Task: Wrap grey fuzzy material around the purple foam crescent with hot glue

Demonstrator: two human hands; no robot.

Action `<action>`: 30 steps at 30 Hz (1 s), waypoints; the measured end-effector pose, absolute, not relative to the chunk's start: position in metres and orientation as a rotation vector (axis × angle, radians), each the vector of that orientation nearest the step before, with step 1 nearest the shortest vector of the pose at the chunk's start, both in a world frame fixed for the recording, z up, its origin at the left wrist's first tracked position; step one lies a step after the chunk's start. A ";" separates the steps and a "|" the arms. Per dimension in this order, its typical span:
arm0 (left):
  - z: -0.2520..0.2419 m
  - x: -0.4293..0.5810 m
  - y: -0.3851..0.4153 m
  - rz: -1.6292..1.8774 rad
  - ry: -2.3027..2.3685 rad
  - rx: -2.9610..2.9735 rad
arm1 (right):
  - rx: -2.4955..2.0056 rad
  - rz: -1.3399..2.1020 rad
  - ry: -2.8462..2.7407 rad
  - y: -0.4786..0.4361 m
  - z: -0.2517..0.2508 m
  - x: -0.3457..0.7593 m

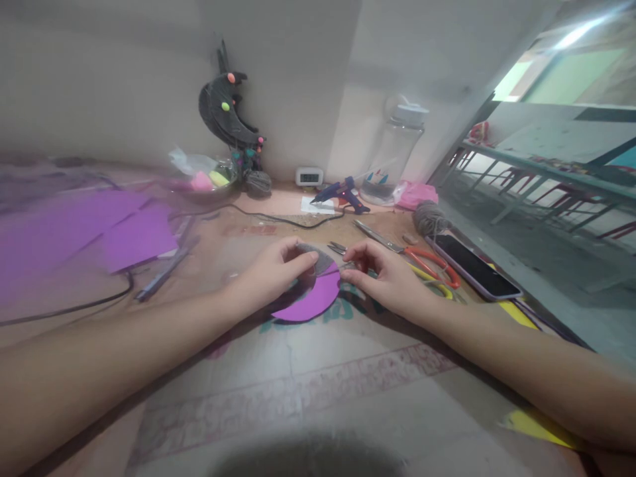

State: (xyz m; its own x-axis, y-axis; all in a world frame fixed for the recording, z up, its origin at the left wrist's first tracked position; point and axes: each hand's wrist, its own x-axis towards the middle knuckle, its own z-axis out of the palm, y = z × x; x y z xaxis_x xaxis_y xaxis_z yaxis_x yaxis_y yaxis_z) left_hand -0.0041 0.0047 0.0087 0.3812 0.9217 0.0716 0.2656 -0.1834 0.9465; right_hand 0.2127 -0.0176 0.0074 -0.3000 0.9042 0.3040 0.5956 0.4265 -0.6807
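A purple paper crescent (318, 298) is held at its upper end by my left hand (283, 265), thumb on top. Grey yarn (324, 264) covers that upper end in a wrapped band, while the lower part is bare purple. My right hand (380, 271) is just right of the crescent, fingers curled and thumb bent toward the index finger. A thin strand of the yarn seems to run from the crescent's edge to these fingertips. My left fingers behind the crescent are hidden.
Orange-handled scissors (432, 264), a grey yarn ball (430, 218) and a phone (474, 265) lie right. Behind are a glue gun (342, 193), a small clock (309, 176) and a clear bottle (395, 156). Purple sheets (134, 232) lie left; a dark crescent ornament (223, 109) hangs on the wall.
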 end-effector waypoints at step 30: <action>0.005 -0.005 0.005 0.733 0.948 1.689 | -1.192 0.406 -2.123 -0.013 0.006 0.214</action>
State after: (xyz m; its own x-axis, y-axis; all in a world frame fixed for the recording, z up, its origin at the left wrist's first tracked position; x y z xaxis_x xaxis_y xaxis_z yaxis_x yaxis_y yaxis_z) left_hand -0.0055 0.0046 0.0046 0.5047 0.8629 0.0250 0.2418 -0.1691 0.9555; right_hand 0.2135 -0.0129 0.0063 -0.3665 0.8424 0.3949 0.6373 0.5366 -0.5532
